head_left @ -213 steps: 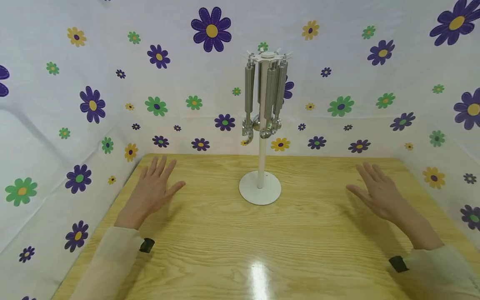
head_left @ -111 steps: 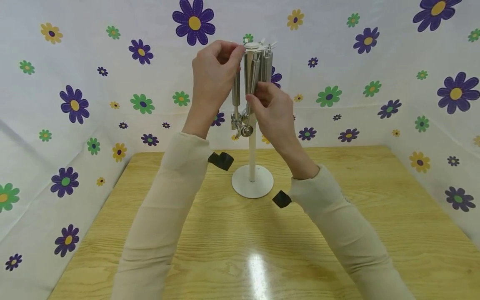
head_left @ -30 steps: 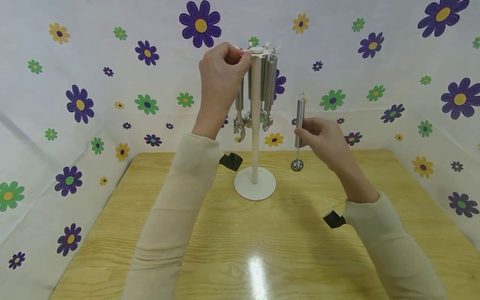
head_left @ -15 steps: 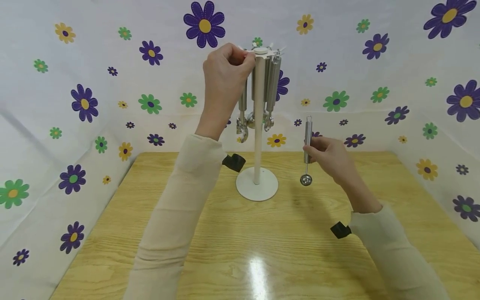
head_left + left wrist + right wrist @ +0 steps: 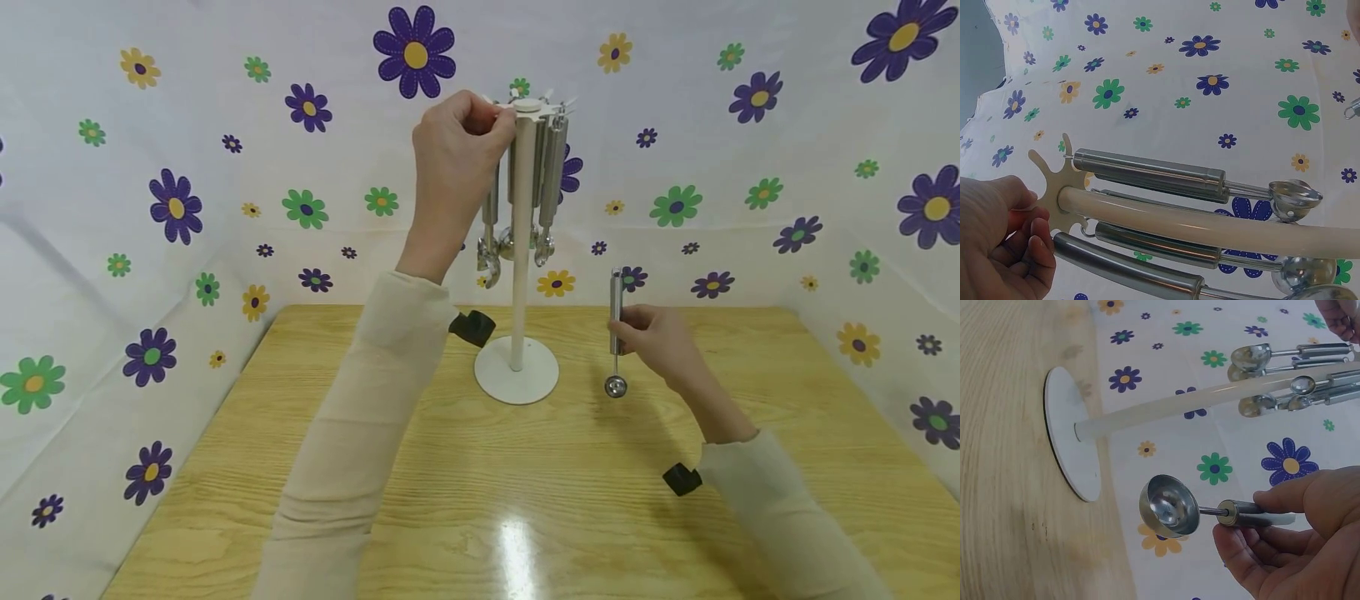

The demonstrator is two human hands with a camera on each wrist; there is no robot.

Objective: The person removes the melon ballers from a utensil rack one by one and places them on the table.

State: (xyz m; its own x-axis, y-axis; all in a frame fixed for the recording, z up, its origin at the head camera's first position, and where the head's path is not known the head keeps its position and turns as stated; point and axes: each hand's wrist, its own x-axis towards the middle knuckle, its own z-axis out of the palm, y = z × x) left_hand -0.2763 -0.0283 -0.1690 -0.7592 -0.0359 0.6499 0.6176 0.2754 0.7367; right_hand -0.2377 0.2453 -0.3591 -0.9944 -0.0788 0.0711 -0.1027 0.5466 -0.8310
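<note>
Thumb and fingers of my left hand [image 5: 463, 146] pinch the edge of the hooked top of a white utensil stand [image 5: 517, 372], as the left wrist view also shows. Several steel-handled utensils [image 5: 553, 171] hang from its hooks, with rounded metal heads at the bottom. Right of the stand, my right hand [image 5: 663, 343] grips a melon baller [image 5: 616, 297] by its steel handle. It is upright, with its hanging loop at the top and its hemispherical bowl [image 5: 1166, 506] low over the table. Part of the handle is hidden by the fingers in the right wrist view.
The stand's round base sits on a pale wooden table [image 5: 450, 483] near its back edge. A white cloth [image 5: 337, 167] with purple, green and yellow flowers encloses the back and sides. Black wrist cameras [image 5: 681, 479] hang under both sleeves.
My right hand took the melon baller off the stand, carried it right, and has since lowered it toward the table. My left hand moved from the table to the stand's top and stays there.
</note>
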